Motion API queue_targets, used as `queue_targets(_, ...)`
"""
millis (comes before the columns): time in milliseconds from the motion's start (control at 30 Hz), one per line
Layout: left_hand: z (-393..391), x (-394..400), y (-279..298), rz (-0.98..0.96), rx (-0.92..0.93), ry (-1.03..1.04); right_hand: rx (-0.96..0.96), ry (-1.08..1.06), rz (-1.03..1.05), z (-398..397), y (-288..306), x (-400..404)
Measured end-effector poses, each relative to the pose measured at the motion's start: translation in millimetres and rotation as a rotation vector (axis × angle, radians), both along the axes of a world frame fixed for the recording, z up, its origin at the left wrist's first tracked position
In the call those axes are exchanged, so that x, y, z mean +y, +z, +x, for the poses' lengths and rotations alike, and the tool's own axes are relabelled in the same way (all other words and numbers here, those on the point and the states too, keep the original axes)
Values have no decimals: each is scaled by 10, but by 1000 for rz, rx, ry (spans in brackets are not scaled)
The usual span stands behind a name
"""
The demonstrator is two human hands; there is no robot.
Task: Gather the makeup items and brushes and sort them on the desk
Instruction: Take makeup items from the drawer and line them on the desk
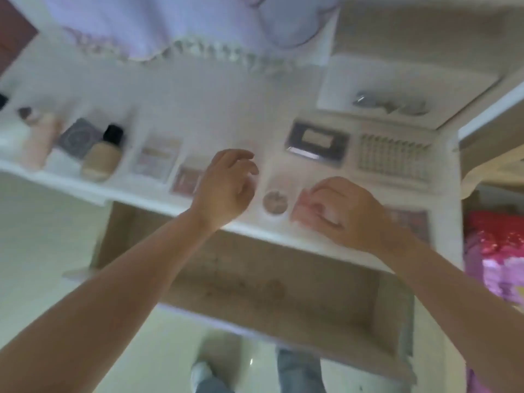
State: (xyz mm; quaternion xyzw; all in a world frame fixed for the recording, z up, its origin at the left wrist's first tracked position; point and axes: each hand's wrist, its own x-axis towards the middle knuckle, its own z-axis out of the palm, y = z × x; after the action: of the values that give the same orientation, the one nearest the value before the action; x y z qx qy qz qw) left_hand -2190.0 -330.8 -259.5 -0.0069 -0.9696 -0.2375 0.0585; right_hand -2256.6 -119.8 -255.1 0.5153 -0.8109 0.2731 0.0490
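Right hand (348,214) pinches pink flat item (304,207), long axis left-right; left hand (226,185) relaxed, holding nothing; round compact (275,202) between.

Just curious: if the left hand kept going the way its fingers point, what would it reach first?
Probably the dark rectangular palette up and right of the left hand; blur makes depth uncertain, and the white desk between looks bare.

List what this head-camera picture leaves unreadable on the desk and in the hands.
- Right hand: its curled fingers cover much of a pink item; motion blur hides what it is and the exact grip.
- Left hand: covers part of a pink palette.
- Grey objects on the raised shelf: too blurred to identify.
- Pale pink bottle and beige bottle: labels smeared.
- Dark shape: cut off by the left edge.
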Motion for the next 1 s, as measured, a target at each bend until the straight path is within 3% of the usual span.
queue_targets(67,562,-277,-84,-15,40,57,-119,74,84,452,-103,-312)
queue_targets(167,1443,-769,-257,-94,-85,170,-321,91,308,1013,-308,-799)
queue_targets(300,2261,-1283,-539,-203,-314,292,-529,-66,553,1467,-668,-1466)
queue_targets(400,2415,-1462,-624,-203,-363,382,-570,-258,687,1631,-886,-1887)
queue_targets(567,2465,-1662,-920,-206,-469,428,-358,-508,772,1517,-1259,-2393)
queue_targets(767,2465,-1737,-1028,-249,-437,376,-291,-725,566,1310,-1479,-2715)
queue_targets(867,2480,-1717,-1022,-233,-449,369,-257,-688,596,1498,-1473,-2662)
queue_targets(1000,2491,-1712,-989,-209,-460,357,-212,-485,770,1836,-1421,-2547)
